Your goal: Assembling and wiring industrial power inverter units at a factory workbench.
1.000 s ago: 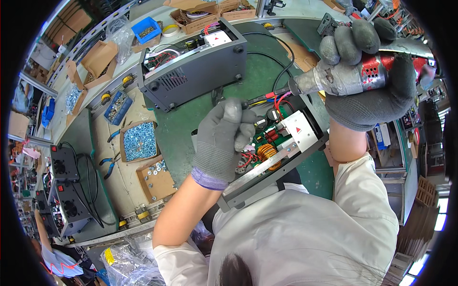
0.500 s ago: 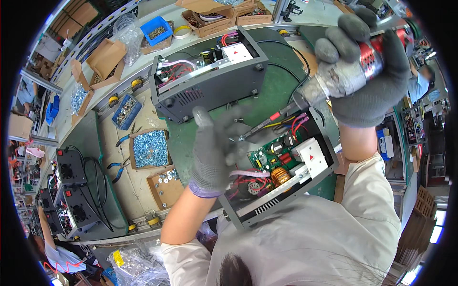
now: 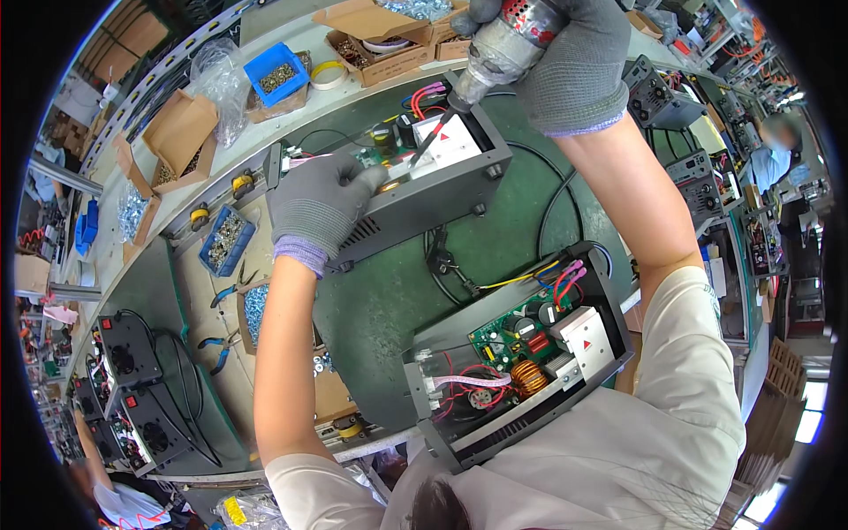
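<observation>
The left hand lies spread, steadying the rigid, likely heavy metal chassis by its wall, while the right hand grips the power screwdriver tightly.

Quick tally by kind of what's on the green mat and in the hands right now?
Open black chassis units: 2, far one under the left hand, near one by the person's chest
Powered screwdrivers: 1, gripped in the right hand, its bit down in the far unit
Gloved hands: 2
Total: 5
</observation>
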The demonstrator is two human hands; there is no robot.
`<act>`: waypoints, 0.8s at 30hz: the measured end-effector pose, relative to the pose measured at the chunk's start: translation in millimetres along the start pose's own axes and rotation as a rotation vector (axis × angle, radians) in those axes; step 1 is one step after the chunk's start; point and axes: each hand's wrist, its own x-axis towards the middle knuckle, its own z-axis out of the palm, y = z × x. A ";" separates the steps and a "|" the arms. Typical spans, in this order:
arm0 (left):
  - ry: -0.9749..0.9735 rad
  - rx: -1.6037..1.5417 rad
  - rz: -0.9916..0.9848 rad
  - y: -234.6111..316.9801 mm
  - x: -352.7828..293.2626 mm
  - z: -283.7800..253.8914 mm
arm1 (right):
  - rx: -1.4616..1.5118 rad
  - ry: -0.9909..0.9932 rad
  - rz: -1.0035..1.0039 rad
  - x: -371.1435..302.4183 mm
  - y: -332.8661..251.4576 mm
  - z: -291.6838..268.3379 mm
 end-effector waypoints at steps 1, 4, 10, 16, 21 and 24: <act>0.000 -0.003 -0.006 -2.5 -1.9 2.6 | -0.107 -0.034 0.059 -3.1 -6.0 2.9; 0.036 -0.037 0.040 -8.4 -5.3 6.8 | -0.158 -0.086 0.076 -0.5 1.7 2.2; 0.093 -0.055 0.093 -12.5 -5.7 8.7 | -0.172 -0.076 0.017 -4.1 12.6 12.6; 0.074 -0.055 0.086 -12.3 -5.9 9.4 | -0.141 -0.114 -0.007 -5.5 18.4 15.4; 0.083 -0.011 0.066 -11.3 -6.8 8.6 | -0.156 -0.109 0.167 -9.5 11.8 29.8; 0.078 -0.012 0.073 -9.1 -9.1 7.3 | -0.117 -0.213 0.225 -2.0 14.5 32.5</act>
